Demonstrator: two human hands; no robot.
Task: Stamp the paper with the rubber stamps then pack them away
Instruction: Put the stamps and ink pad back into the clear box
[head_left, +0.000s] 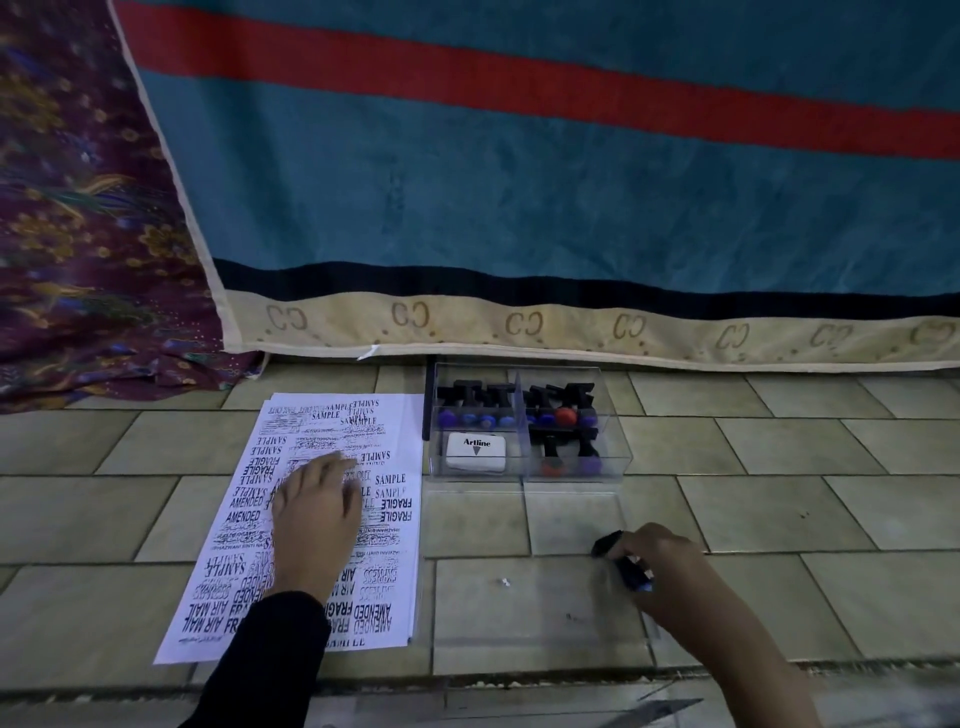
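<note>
black rubber stamp with a blue knob (626, 566) sits pinched in the curled fingers of the right hand (662, 571), low over the clear flat plastic lid (519, 613) and well apart from the white paper sheet (400, 447). the left hand (317, 512) lies flat with relaxed fingers, pinning that crowded sheet. the other stamps stand in the clear plastic box (478, 366) beside a white ink pad (476, 452). this looks like late stamping or early packing; next, carry the stamp to a free slot or bare patch.
</note>
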